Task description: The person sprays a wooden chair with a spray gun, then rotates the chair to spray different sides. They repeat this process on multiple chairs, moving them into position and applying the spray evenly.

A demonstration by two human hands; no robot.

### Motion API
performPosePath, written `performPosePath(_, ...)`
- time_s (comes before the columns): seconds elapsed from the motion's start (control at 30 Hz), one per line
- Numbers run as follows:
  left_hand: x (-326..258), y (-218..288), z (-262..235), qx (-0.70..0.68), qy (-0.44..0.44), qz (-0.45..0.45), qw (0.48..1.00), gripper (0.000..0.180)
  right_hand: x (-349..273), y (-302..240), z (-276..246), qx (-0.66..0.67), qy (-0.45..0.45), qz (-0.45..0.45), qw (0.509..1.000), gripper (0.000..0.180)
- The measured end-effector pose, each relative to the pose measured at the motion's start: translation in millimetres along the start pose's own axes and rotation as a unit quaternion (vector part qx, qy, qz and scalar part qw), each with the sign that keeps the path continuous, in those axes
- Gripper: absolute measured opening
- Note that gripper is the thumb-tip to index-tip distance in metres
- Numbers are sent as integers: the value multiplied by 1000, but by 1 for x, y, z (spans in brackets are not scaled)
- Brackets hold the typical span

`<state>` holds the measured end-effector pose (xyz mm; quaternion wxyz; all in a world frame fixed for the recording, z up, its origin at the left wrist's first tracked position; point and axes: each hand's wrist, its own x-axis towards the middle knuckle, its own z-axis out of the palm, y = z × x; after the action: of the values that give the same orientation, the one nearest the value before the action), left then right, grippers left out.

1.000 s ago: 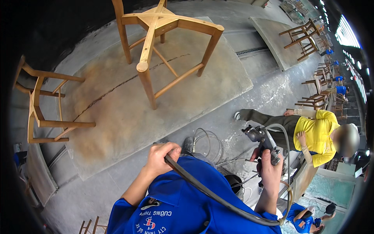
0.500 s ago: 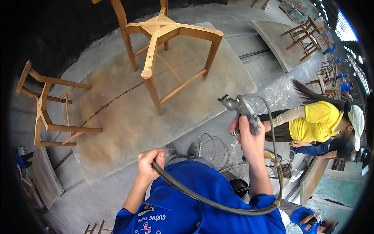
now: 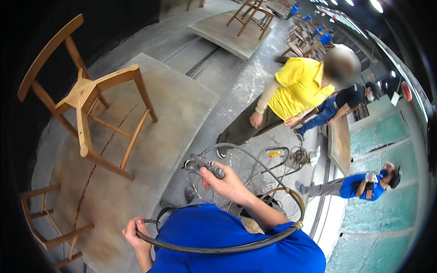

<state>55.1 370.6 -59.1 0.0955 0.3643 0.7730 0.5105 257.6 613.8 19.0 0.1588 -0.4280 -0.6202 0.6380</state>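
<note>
My right hand (image 3: pixel 227 184) is closed around the grip of a metal spray gun (image 3: pixel 203 164), held out in front of my body. A dark hose (image 3: pixel 214 250) loops from the gun's side across my blue shirt. My left hand (image 3: pixel 136 236) is closed on that hose at the lower left. Beyond my hands, to the left, a wooden chair frame (image 3: pixel 109 81) with a crossed, uncovered seat stands on a large stained board (image 3: pixel 161 136). A second wooden chair frame (image 3: pixel 68 238) is partly visible at the lower left. Neither hand touches the chairs.
A person in a yellow shirt (image 3: pixel 296 88) stands close by on the right. Behind are a person in dark clothes (image 3: pixel 339 107) and one in blue (image 3: pixel 346 186). Coiled hoses and a pump-like machine (image 3: pixel 300 157) occupy the floor. Another board (image 3: pixel 223 34) bears a chair farther off.
My view has turned right, so the chairs appear farther left and more people show. The spray gun now sits lower and farther left in view. Both hands keep their hold.
</note>
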Motion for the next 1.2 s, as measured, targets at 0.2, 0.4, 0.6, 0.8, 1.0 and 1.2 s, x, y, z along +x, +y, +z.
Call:
performPosePath(0.2, 10, 5, 4, 1, -31, 28, 999, 23, -12, 30, -6, -10, 16, 24, 1000, 33)
performPosePath(0.4, 10, 8, 3, 11, -46, 12, 999, 23, -12, 42, 1, 16, 6, 42, 999, 42)
performPosePath(0.6, 4, 11, -6, 16, -34, 10, 999, 23, -11, 48, 14, 49, -28, 54, 997, 35)
performPosePath(0.8, -2, 14, -10, 7, -20, 11, 1000, 23, -12, 50, 23, 14, -56, 41, 997, 33)
performPosePath(1.0, -9, 14, -13, -2, -8, 37, 999, 24, -18, 52, 28, 23, -61, 42, 997, 32)
performPosePath(1.2, -12, 16, -18, 1, -4, 28, 1000, 26, -23, 52, 33, 26, -56, 38, 997, 32)
